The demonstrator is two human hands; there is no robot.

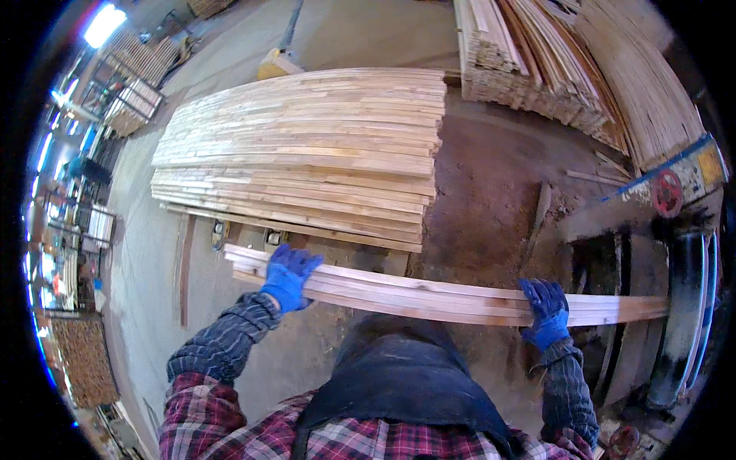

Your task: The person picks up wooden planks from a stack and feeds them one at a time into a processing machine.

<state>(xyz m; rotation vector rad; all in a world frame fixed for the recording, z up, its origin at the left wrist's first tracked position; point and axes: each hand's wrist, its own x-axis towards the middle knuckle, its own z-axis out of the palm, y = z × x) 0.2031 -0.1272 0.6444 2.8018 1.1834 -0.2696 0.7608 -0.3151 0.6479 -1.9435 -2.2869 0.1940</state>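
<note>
Across the front of my body lies a bundle of several long, narrow wooden strips (414,297), pale and side by side. Near its left end my left hand (289,277), in a blue glove, is closed round the strips. My right hand (546,311), gloved in blue too, grips the bundle toward its right part. The strips' right ends reach the edge of a machine with a dark roller (678,322); whether they touch it I cannot tell. Just beyond the bundle, a wide stack of similar strips (299,153) rests on a wheeled cart, whose casters (221,232) show underneath.
Taller piles of wooden boards (529,69) stand at the far right. The machine has a red handwheel (666,192) on its frame. A loose board (184,268) lies on the floor at left, and another scrap (539,222) at right. Racks (115,100) line the far left.
</note>
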